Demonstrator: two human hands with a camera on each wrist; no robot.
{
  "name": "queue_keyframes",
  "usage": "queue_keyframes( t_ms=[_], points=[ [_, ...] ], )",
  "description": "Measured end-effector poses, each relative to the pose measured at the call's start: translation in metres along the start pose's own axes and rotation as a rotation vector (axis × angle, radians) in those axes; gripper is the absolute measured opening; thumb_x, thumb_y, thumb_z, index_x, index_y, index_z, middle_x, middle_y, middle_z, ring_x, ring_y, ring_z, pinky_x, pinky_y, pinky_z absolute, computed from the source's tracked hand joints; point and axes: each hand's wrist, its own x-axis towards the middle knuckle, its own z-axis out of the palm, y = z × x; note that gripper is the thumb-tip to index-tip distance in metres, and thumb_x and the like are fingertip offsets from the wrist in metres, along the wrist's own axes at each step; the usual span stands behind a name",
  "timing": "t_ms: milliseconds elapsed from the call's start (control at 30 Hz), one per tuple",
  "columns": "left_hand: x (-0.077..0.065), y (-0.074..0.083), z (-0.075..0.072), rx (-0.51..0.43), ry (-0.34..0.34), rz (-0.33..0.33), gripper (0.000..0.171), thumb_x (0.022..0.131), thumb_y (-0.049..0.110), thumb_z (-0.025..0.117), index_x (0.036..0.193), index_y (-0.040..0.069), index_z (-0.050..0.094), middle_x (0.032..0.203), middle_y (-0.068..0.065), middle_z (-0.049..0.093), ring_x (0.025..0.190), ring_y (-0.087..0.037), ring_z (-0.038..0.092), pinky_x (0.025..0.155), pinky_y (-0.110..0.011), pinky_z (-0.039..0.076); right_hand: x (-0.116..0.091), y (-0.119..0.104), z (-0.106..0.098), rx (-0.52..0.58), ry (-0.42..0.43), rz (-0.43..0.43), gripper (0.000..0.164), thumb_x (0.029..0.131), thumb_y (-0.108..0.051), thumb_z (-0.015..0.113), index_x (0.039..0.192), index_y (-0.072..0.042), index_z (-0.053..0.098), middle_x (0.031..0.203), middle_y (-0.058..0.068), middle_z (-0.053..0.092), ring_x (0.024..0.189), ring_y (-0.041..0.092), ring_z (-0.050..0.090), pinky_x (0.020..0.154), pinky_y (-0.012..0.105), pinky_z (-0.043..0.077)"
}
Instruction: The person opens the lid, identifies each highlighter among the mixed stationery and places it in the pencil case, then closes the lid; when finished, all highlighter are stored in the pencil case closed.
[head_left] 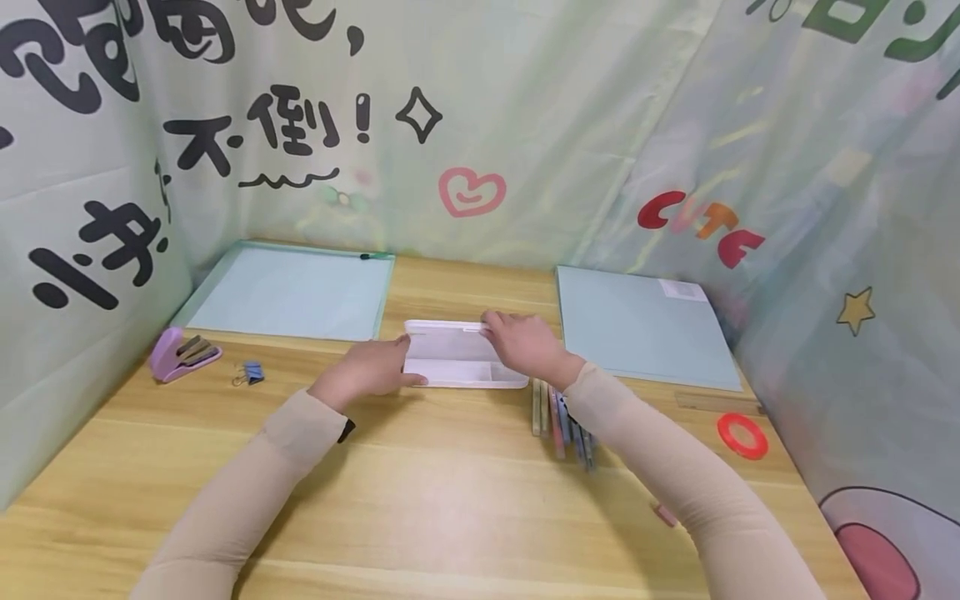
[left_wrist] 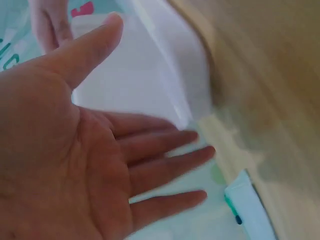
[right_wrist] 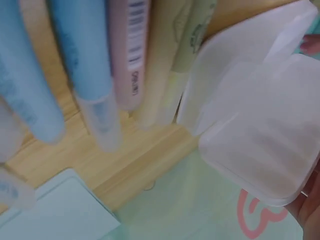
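Note:
A white plastic pencil case [head_left: 447, 345] lies with its lid raised in the middle of the table. At its left end is my left hand [head_left: 367, 368]; in the left wrist view its fingers [left_wrist: 167, 169] are straight and spread. My right hand [head_left: 528, 346] holds the lid's upper right edge, and in the right wrist view part of it [right_wrist: 311, 207] shows behind the lid. Several highlighter pens [head_left: 557, 417] in pastel colours lie beside the case, below my right wrist. The case's far underside is hidden.
Pale blue folders [head_left: 300, 292] [head_left: 645, 329] lie at the back left and right. A purple stapler [head_left: 180, 354] and blue binder clips [head_left: 253, 372] are on the left. At right lie a ruler [head_left: 712, 403], a red tape ring [head_left: 726, 433] and a small pink block [head_left: 665, 515].

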Motion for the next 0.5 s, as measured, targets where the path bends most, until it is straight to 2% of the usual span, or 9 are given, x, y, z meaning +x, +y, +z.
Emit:
queue_keyframes(
  t_ms=[100, 200, 333, 500],
  points=[
    [0.003, 0.0, 0.003, -0.007, -0.014, -0.007, 0.09, 0.076, 0.062, 0.046, 0.135, -0.001, 0.024, 0.134, -0.013, 0.034, 0.112, -0.032, 0.043, 0.087, -0.044, 0.037, 0.003, 0.001, -0.002, 0.061, -0.042, 0.051, 0.024, 0.094, -0.03, 0.034, 0.098, -0.009, 0.047, 0.061, -0.006, 0.042, 0.042, 0.009, 0.037, 0.035, 0.026, 0.029],
    [0.004, -0.002, 0.005, -0.004, -0.013, -0.001, 0.088, 0.075, 0.06, 0.049, 0.135, -0.001, 0.025, 0.135, -0.013, 0.032, 0.113, -0.033, 0.042, 0.089, -0.044, 0.035, 0.005, 0.002, -0.002, 0.13, -0.127, 0.106, 0.024, 0.094, -0.031, 0.034, 0.102, -0.011, 0.045, 0.069, -0.006, 0.046, 0.045, 0.008, 0.039, 0.037, 0.025, 0.03],
    [0.004, -0.004, 0.006, 0.03, 0.028, 0.036, 0.081, 0.078, 0.055, 0.05, 0.133, -0.001, 0.031, 0.135, -0.014, 0.031, 0.114, -0.034, 0.039, 0.091, -0.047, 0.032, 0.009, 0.006, -0.003, 0.21, -0.207, 0.185, 0.025, 0.093, -0.033, 0.035, 0.104, -0.012, 0.044, 0.084, -0.003, 0.05, 0.054, 0.007, 0.044, 0.043, 0.024, 0.034],
    [0.005, -0.006, 0.008, 0.069, 0.067, 0.061, 0.072, 0.081, 0.05, 0.05, 0.131, -0.001, 0.035, 0.135, -0.013, 0.033, 0.119, -0.028, 0.036, 0.095, -0.048, 0.027, 0.014, 0.011, -0.004, 0.271, -0.24, 0.254, 0.029, 0.093, -0.036, 0.033, 0.107, -0.014, 0.047, 0.1, -0.001, 0.051, 0.069, 0.007, 0.05, 0.054, 0.027, 0.042]
  ],
)
